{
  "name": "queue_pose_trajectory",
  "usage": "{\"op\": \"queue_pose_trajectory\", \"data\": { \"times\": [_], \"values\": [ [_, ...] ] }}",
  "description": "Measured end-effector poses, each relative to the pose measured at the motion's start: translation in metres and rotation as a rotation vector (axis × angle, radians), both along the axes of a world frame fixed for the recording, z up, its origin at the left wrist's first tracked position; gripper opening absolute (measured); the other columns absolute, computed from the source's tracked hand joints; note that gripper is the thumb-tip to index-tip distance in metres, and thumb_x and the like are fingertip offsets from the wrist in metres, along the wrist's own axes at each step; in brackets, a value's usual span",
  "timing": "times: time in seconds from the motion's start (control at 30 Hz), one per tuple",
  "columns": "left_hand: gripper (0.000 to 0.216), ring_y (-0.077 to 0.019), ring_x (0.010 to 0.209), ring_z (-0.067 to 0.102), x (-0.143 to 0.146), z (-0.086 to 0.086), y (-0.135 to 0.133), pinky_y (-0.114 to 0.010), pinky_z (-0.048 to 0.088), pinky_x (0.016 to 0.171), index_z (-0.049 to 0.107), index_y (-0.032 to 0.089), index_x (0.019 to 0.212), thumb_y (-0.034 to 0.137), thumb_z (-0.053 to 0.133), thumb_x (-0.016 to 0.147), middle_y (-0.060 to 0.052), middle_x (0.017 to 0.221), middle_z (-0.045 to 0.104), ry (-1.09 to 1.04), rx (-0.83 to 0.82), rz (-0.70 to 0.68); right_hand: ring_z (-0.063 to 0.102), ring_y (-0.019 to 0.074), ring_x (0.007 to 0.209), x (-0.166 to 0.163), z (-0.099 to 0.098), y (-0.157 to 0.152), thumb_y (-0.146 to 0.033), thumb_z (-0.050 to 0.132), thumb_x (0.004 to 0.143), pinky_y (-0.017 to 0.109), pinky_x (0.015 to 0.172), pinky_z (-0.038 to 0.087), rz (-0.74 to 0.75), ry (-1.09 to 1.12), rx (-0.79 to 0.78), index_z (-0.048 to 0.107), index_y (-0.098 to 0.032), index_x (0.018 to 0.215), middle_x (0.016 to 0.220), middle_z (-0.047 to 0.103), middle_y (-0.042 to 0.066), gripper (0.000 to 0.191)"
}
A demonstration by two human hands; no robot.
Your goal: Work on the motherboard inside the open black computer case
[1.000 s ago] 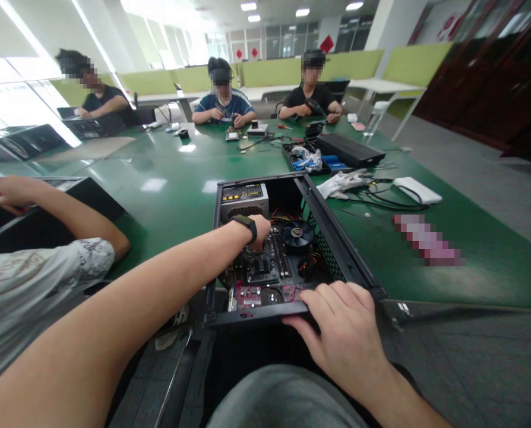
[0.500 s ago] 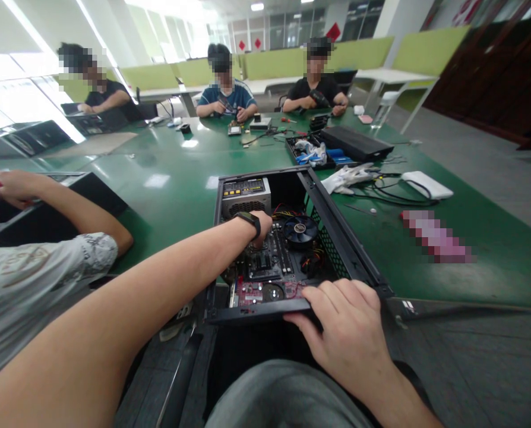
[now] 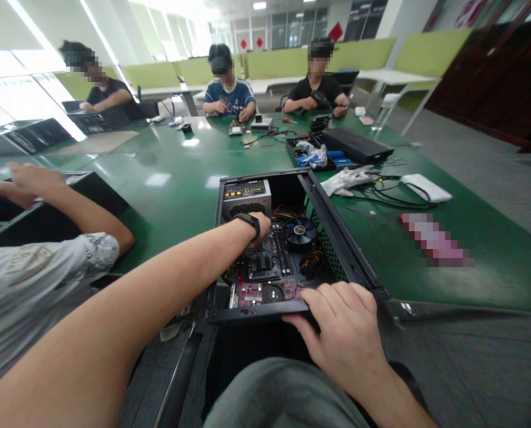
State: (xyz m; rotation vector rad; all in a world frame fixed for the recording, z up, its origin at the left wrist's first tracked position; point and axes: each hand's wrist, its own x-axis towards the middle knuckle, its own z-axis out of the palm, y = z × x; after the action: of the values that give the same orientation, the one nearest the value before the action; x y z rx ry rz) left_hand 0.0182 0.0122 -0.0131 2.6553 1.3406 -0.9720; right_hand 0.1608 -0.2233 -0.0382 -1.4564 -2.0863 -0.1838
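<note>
An open black computer case (image 3: pixel 345 249) lies on the green table, its near end over the table's edge. Inside are a motherboard (image 3: pixel 269 267), a round CPU fan (image 3: pixel 299 230) and a grey power supply (image 3: pixel 243 199). My left hand (image 3: pixel 260 229), with a black wristband, reaches down into the case beside the fan; its fingers curl onto the board and what they hold is hidden. My right hand (image 3: pixel 341 330) grips the case's near rim (image 3: pixel 252 312), fingers wrapped over the edge.
A person in a grey shirt (image 3: pixel 34 285) sits at my left with a hand on another black case (image 3: pixel 51 214). White gloves (image 3: pixel 348 178), cables, a white box (image 3: pixel 426 187) and a parts tray (image 3: pixel 314 154) lie beyond. Three people work at the table's far end.
My hands stay in place. The view has shifted slightly. The neighbour's hand at far left has moved right, onto the case edge.
</note>
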Motion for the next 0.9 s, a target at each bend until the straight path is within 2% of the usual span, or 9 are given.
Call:
{"op": "queue_pose_trajectory", "data": {
  "times": [0.17, 0.63, 0.9],
  "values": [
    [0.060, -0.0283, 0.103, 0.069, -0.0004, 0.0019, -0.0003, -0.027, 0.054, 0.086, 0.076, 0.013, 0.109, 0.034, 0.090, 0.054, -0.016, 0.111, 0.074, -0.021, -0.001, -0.001, 0.043, 0.0209, 0.079, 0.0006, 0.0001, -0.0012, -0.040, 0.061, 0.091, 0.039, 0.080, 0.028, 0.002, -0.002, 0.010, 0.060, -0.022, 0.093, 0.078, 0.057, 0.002, 0.018],
    [0.063, -0.0283, 0.103, 0.070, 0.0008, 0.0031, -0.0010, -0.027, 0.054, 0.086, 0.077, 0.014, 0.108, 0.033, 0.091, 0.050, -0.016, 0.111, 0.075, -0.013, 0.002, 0.006, 0.044, 0.0206, 0.080, 0.0004, 0.0004, 0.0002, -0.039, 0.062, 0.091, 0.039, 0.082, 0.028, 0.009, -0.015, 0.016, 0.059, -0.022, 0.096, 0.079, 0.057, 0.002, 0.018],
    [0.061, -0.0283, 0.103, 0.069, -0.0005, -0.0001, 0.0034, -0.027, 0.055, 0.084, 0.076, 0.012, 0.110, 0.034, 0.090, 0.054, -0.016, 0.113, 0.074, -0.012, -0.009, 0.013, 0.043, 0.0202, 0.079, 0.0003, 0.0004, -0.0006, -0.040, 0.062, 0.091, 0.039, 0.081, 0.029, 0.009, -0.021, 0.011, 0.059, -0.022, 0.096, 0.078, 0.056, 0.001, 0.019]
  ]
}}
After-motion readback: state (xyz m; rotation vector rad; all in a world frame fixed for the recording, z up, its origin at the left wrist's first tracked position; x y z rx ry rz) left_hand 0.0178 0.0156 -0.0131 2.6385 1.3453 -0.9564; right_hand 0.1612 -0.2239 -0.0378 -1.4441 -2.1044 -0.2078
